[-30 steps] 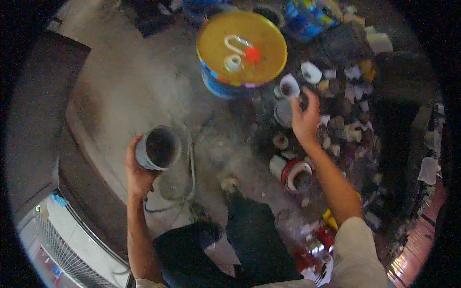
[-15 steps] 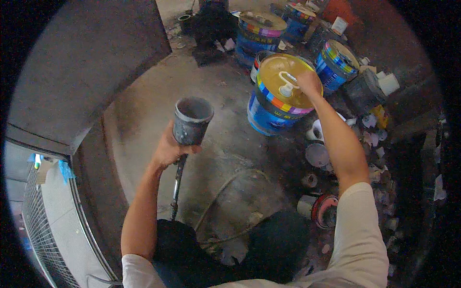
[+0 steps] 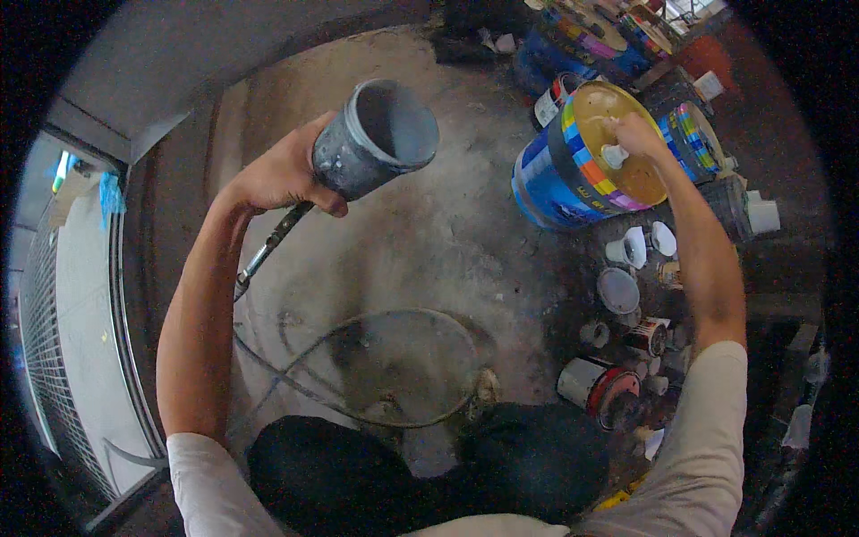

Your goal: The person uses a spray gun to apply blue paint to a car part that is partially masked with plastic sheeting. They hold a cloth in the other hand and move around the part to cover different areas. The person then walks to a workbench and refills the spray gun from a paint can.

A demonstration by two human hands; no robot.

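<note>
My left hand (image 3: 291, 170) is closed round the dark grey, paint-smeared cup (image 3: 355, 166) of what looks like a spray gun. The cup's open mouth tips up and to the right; I cannot make out any paint inside. Below my fingers a metal stem (image 3: 268, 251) runs down toward a hose. To the right, my right hand (image 3: 637, 136) is closed on the pull-up ring at the white spout (image 3: 615, 157) in the lid of a blue paint bucket (image 3: 550, 183). That bucket has a yellowish lid and a multicoloured band, and appears tilted. A gap separates cup and bucket.
A looped hose (image 3: 465, 331) lies on the floor before my knees. Along the right are small tubs (image 3: 617, 291), a red-and-white can (image 3: 582, 380) and more paint buckets (image 3: 693, 143). A dark panel (image 3: 259, 40) stands at upper left, above a mesh grille (image 3: 45, 313).
My left hand has raised the cup, which looks larger and more tipped. The bucket looks more tilted, my right hand still at its spout. The whole view has shifted, showing more hose.
</note>
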